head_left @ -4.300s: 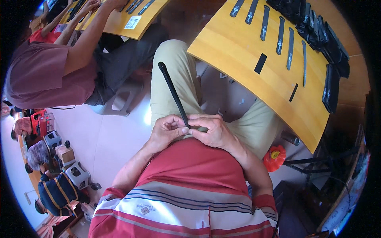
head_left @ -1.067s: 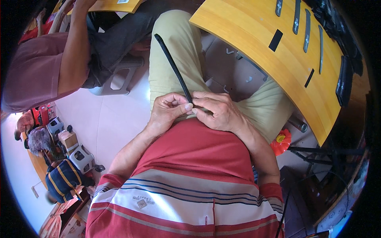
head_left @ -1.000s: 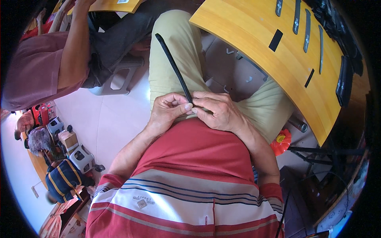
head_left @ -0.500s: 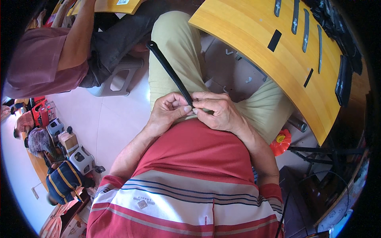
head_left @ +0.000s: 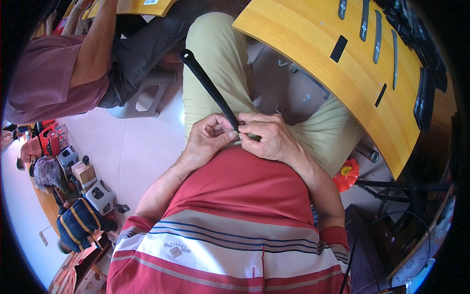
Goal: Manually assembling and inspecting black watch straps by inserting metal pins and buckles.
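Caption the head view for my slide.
Left hand and right hand hold one end of a black strap near a yellow table.

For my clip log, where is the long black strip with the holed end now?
In the head view, just left of centre, the long black strip slants up-left from between the left hand and right hand, over the beige left trouser leg.

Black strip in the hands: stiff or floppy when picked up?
Probably fairly stiff: held near one end by the left hand and right hand, the black strip extends nearly straight. Likely light, being so slim.
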{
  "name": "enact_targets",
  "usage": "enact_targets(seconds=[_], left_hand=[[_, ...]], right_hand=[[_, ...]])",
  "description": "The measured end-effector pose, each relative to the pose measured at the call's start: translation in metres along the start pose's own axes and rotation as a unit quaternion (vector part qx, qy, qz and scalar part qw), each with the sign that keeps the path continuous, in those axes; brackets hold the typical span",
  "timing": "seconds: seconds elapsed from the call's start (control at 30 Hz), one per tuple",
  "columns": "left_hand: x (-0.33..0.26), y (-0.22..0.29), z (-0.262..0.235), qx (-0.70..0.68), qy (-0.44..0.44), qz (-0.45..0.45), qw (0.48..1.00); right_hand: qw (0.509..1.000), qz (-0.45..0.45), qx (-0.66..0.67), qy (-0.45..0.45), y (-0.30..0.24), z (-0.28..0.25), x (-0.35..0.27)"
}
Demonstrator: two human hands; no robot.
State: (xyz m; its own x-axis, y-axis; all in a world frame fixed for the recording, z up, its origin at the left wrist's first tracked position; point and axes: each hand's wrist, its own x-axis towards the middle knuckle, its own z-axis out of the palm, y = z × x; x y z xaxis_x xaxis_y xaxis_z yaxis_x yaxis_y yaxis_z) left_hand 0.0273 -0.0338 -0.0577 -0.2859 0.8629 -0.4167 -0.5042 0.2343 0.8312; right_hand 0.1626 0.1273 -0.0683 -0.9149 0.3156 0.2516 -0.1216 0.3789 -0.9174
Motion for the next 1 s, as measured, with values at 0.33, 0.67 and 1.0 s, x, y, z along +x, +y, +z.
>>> enact_targets(seconds=[0.33, 0.67, 1.0], left_hand=[[-0.001, 0.003, 0.005, 0.049, 0.033, 0.012, 0.998], [-0.001, -0.002, 0.000, 0.056, 0.013, 0.013, 0.998], [0.000, 0.001, 0.002, 0.009, 0.011, -0.001, 1.000]], right_hand=[[1.000, -0.002, -0.012, -0.019, 0.002, -0.002, 0.000], [0.999, 0.020, 0.050, 0.000, 0.015, 0.002, -0.002], [0.995, 0.044, 0.087, 0.007, 0.016, 0.000, 0.000]])
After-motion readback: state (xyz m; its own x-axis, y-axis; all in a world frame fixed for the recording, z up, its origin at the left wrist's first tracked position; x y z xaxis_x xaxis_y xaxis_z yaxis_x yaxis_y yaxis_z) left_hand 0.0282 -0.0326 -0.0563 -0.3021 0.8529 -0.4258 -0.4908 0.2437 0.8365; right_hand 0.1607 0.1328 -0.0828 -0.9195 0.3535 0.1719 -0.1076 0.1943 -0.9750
